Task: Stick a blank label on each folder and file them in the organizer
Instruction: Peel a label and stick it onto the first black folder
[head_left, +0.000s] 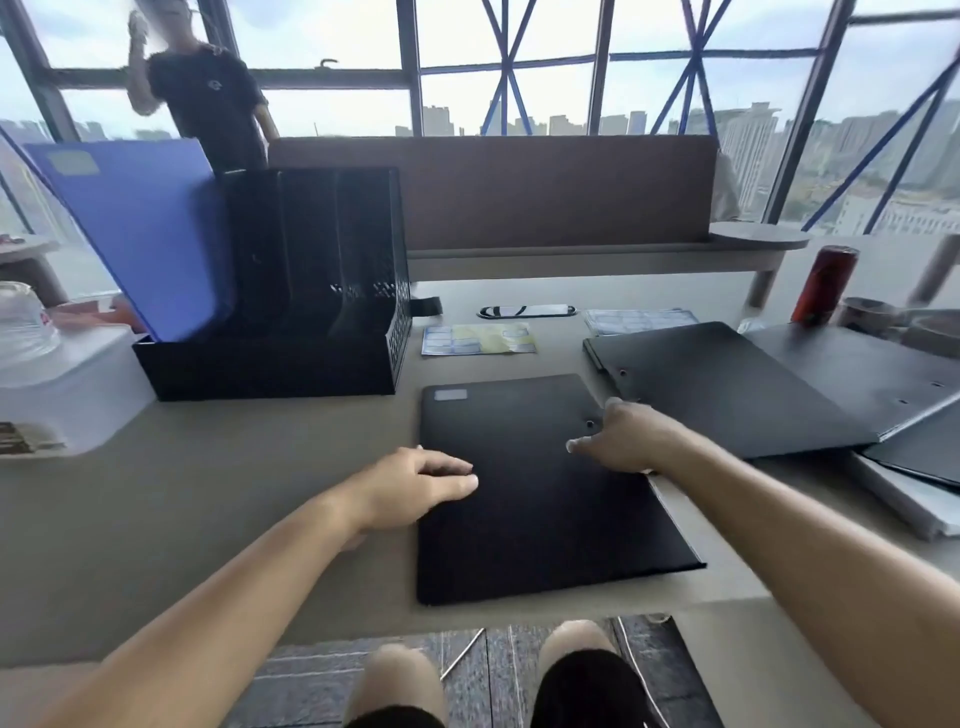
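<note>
The grey bench (208, 493) carries everything. At its back left stands a black mesh file organizer (311, 358) with upright dividers. A blue folder (145, 228) leans to the left in its leftmost slot, with a pale label (72, 164) near its top corner. On the right side of the bench lies an untidy stack of black folders (727, 384), overlapping one another. In front of the person a single black folder (519, 519) lies flat and closed near the front edge of the bench, a blank label (450, 395) stuck at its top left corner.

The left grip (421, 483) rests on this folder's left edge, fingers loosely laid on the cover and clasping nothing. The right grip (623, 436) rests at the folder's right edge, fingers stretched leftward over the cover, likewise holding nothing.

Behind the folder lie two label sheets, one partly peeled (478, 339) just beside the organizer, the other (639, 319) behind the stack. A red can (825, 285) stands at the far right.
</note>
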